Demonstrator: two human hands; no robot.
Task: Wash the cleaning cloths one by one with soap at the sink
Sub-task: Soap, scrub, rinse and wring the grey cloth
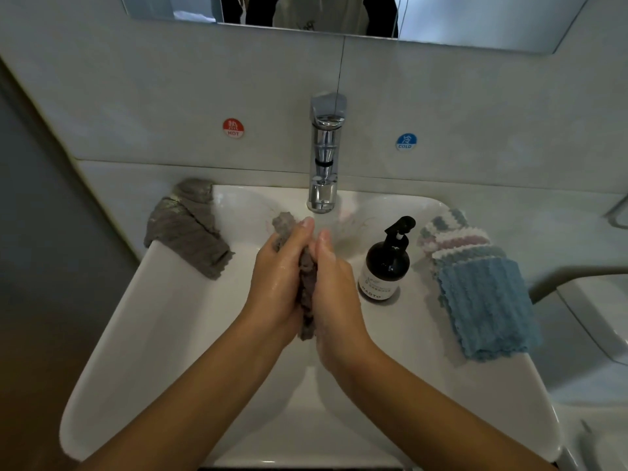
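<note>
Both palms press together over the sink (163, 321): our left hand (282, 283) and right hand (334, 294) sandwich the grey cloth (307, 283) under the tap (323, 158), likely to scrub soap through it.

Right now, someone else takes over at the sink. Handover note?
Left hand and right hand: both pressed around one grey cloth, wet and soapy, over the sink below the tap.
Second grey cloth hangs over the sink's back left rim.
Soap bottle stands on the right rim, beside a stack of blue and striped cloths.
Done: cloth in hand soaped. Left: finish it, then the stack; the rim cloth's state is unclear.
</note>
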